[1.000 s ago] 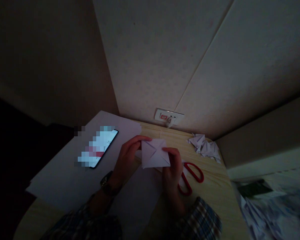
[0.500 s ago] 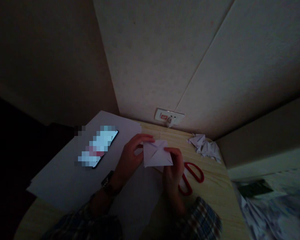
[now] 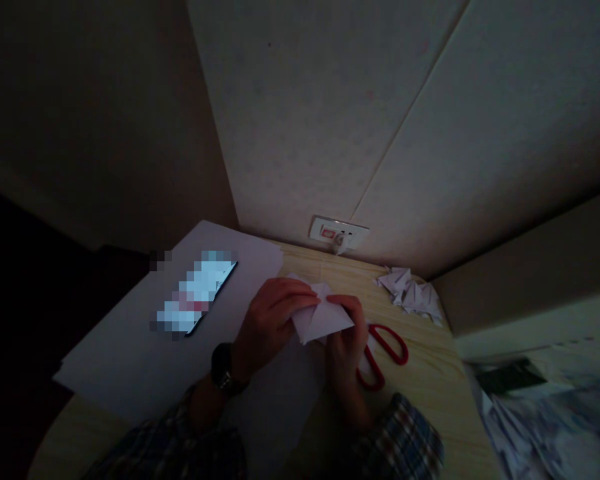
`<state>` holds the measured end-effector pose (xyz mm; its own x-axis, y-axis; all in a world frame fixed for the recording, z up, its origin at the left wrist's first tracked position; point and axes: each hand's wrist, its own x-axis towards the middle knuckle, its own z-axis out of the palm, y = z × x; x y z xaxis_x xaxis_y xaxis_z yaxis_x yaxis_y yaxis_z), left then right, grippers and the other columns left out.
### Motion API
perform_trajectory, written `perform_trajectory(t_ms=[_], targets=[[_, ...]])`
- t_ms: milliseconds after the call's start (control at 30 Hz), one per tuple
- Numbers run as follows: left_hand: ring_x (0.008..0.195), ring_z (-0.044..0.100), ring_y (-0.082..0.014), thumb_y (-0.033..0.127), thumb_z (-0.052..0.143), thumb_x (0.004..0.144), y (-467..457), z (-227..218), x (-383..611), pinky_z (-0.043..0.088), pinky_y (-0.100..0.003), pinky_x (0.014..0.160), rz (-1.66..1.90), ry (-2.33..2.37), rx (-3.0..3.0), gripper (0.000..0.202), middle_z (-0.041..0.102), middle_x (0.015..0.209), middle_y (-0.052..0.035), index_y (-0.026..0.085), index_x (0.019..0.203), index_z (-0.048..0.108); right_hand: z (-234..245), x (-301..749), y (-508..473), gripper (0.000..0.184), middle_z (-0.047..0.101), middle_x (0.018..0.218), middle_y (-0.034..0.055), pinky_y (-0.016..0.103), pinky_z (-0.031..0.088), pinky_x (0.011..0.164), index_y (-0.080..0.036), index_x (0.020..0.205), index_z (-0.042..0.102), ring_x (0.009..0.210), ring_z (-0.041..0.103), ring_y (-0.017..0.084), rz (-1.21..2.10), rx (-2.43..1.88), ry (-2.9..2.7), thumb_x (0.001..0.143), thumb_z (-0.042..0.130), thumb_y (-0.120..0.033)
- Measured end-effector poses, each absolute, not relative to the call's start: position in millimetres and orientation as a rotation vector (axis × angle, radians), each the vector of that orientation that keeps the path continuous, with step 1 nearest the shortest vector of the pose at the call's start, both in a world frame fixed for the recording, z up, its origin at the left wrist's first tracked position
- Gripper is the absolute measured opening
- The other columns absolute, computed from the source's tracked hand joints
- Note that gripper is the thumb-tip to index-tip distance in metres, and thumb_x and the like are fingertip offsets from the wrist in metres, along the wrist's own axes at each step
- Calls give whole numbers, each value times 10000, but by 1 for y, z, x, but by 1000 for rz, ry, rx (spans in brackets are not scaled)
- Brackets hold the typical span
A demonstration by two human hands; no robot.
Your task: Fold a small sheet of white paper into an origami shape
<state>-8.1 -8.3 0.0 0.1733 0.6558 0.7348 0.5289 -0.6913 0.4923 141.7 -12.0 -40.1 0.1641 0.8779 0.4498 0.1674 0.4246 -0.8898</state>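
Note:
A small folded white paper (image 3: 327, 321) is held up between both hands, over the table. My left hand (image 3: 273, 320) grips its left side, fingertips pressed together near the middle of the folds. On the right edge, my right hand (image 3: 347, 333) pinches the paper, with the index finger on top and the rest mostly below. Creases run toward the paper's centre, and its left part is partly covered by my fingers. Just right of my right hand lie scissors with red handles (image 3: 391, 343), their blades hidden.
A phone with a lit, blurred screen (image 3: 200, 293) rests on large white paper sheets (image 3: 145, 360) at the left. Several folded paper pieces (image 3: 413, 293) lie at the table's (image 3: 430, 387) back right. A socket with a plug (image 3: 339, 235) is on the wall behind.
My left hand has shifted right, its fingers moving over the paper's middle. The paper, flat and square before, is now bent and tilted. My right hand stays nearly in place.

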Motion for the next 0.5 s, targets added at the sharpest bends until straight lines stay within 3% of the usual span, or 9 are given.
perform_trajectory(t_ms=[267, 500], targets=[[910, 662, -195, 117, 583, 873, -11, 2, -7, 533, -327, 831, 1486, 1221, 2298, 196, 736, 961, -73, 184, 1018, 696, -44, 143, -13, 252, 581, 834, -3, 288, 423, 652, -250, 949, 606, 742, 524, 181, 680, -1049, -1324, 762, 503, -116], [894, 670, -183, 122, 580, 876, -10, 1, -7, 536, -320, 825, 1520, 1162, 2274, 171, 742, 931, -63, 196, 931, 724, -45, 143, -13, 229, 594, 875, -5, 288, 431, 676, -256, 980, 618, 776, 536, 173, 706, -1026, -1311, 806, 536, -132]])
